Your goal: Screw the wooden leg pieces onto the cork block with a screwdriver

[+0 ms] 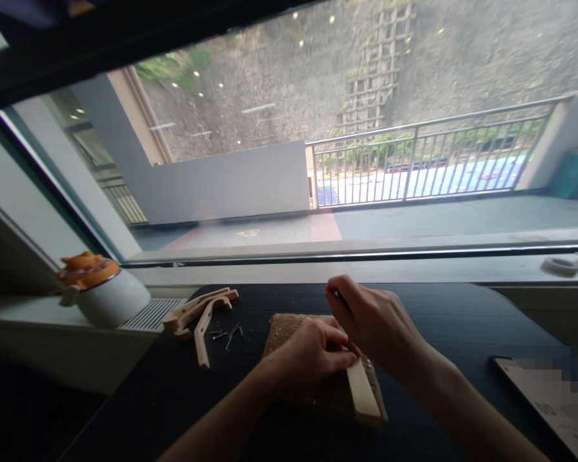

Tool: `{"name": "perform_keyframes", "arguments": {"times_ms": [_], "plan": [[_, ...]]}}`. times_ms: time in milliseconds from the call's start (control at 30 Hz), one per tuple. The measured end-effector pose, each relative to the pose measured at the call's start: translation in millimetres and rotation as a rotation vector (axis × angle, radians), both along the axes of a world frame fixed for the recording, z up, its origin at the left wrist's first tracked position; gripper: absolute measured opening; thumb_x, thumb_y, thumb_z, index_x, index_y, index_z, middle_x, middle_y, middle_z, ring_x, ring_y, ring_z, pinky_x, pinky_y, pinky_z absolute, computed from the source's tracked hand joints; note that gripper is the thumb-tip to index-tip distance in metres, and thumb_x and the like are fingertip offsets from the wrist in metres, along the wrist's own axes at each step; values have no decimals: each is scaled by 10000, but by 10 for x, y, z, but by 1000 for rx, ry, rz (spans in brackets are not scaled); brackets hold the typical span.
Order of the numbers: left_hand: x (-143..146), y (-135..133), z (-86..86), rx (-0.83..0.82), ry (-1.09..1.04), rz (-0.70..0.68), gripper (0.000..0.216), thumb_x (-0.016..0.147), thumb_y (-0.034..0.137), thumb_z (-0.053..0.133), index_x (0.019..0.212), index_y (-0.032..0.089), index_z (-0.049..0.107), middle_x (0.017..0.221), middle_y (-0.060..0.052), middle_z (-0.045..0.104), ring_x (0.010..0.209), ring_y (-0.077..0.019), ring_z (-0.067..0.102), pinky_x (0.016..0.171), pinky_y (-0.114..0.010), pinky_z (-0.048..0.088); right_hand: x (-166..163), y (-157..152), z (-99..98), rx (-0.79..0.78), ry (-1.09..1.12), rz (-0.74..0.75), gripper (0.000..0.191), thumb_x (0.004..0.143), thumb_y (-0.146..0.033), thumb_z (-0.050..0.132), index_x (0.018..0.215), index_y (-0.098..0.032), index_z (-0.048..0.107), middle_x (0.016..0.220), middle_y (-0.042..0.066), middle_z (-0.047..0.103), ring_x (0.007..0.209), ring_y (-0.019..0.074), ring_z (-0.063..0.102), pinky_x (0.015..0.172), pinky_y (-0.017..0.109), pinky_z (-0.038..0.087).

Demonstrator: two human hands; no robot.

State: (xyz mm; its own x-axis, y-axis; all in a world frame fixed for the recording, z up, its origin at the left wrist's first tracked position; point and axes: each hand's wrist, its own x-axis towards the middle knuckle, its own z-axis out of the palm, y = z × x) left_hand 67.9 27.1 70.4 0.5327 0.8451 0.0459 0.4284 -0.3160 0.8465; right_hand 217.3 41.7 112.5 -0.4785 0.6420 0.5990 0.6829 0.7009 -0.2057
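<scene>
A pale wooden piece [363,394] lies slantwise on a worn brown block [284,327], its near end close to the block's edge. My left hand [311,350] is closed on the far part of this piece, fingertips pressed near a thin dark shaft. Above it, my right hand [378,314] is wrapped round a dark tool [350,345] that looks like a screwdriver, pointing down at the wood. Its handle is mostly covered by my fingers, and its tip is hidden. To the left lie several small screws [228,335] beside shaped wooden parts [202,330] with holes.
The black table [433,398] stands against a window sill [270,274]. A white pot with an orange animal-shaped top [106,292] sits on the left ledge. A tablet-like device [534,398] rests at right. A roll of tape [561,266] is on the sill.
</scene>
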Motion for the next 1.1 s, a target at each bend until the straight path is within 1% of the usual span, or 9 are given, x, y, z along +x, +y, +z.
{"name": "perform_keyframes", "arguments": {"times_ms": [100, 167, 267, 400, 600, 667, 800, 900, 1100], "plan": [[1, 1, 11, 18, 27, 16, 154, 801, 281, 591, 808, 192, 717, 819, 19, 649, 831, -140, 576, 743, -196, 418, 54, -28, 56, -83, 19, -13, 209, 920, -234, 395, 1028, -173, 564, 647, -3, 641, 469, 116, 525, 477, 229, 295], [2, 1, 18, 18, 49, 22, 164, 804, 292, 589, 818, 199, 723, 809, 21, 647, 843, -145, 577, 754, -200, 419, 118, -67, 116, -135, 10, 11, 294, 899, -192, 395, 1150, -193, 549, 784, 25, 681, 537, 124, 570, 509, 233, 335], [0, 2, 21, 15, 55, 11, 173, 805, 296, 587, 833, 197, 726, 797, 20, 645, 856, -151, 579, 777, -207, 420, 191, -110, 167, -150, 14, 65, 377, 889, -165, 397, 1235, -238, 527, 948, 44, 688, 670, 143, 618, 565, 240, 376], [-8, 13, 0, 30, 29, -6, 182, 810, 294, 582, 848, 189, 727, 867, 7, 652, 890, -158, 582, 801, -214, 424, 205, -88, 159, -160, 7, 74, 327, 900, -208, 420, 1196, -246, 552, 814, 18, 699, 576, 128, 596, 520, 227, 352], [-1, 28, -40, 56, 12, -11, 195, 818, 292, 575, 867, 181, 727, 983, -11, 647, 915, -157, 581, 801, -210, 422, 211, -46, 183, -116, -56, -58, 172, 881, -279, 476, 993, -215, 590, 665, -7, 667, 492, 127, 552, 476, 230, 299], [5, 23, -38, 49, 3, -8, 183, 813, 287, 581, 850, 183, 727, 943, -2, 648, 906, -153, 577, 795, -205, 421, 216, -73, 194, -109, -61, -58, 160, 871, -284, 495, 974, -223, 602, 684, -9, 671, 502, 129, 560, 480, 233, 304], [8, 5, -14, 9, 5, 12, 171, 803, 271, 583, 846, 190, 727, 886, 15, 653, 873, -145, 573, 776, -199, 419, 202, -139, 191, -119, -14, 63, 270, 882, -231, 485, 1132, -262, 581, 884, 10, 706, 657, 140, 630, 558, 234, 368], [5, -4, 1, -6, 26, 25, 176, 795, 270, 589, 869, 193, 730, 874, 18, 658, 855, -144, 574, 762, -199, 420, 177, -154, 180, -145, -10, 113, 261, 902, -237, 469, 1139, -254, 577, 827, 10, 713, 648, 140, 635, 550, 227, 366], [3, 5, -8, 6, 48, 26, 166, 800, 286, 597, 853, 204, 732, 825, 14, 648, 866, -156, 572, 765, -204, 427, 166, -104, 162, -145, -54, 42, 171, 902, -256, 465, 1033, -224, 570, 701, 0, 675, 522, 127, 571, 491, 227, 301]]}}
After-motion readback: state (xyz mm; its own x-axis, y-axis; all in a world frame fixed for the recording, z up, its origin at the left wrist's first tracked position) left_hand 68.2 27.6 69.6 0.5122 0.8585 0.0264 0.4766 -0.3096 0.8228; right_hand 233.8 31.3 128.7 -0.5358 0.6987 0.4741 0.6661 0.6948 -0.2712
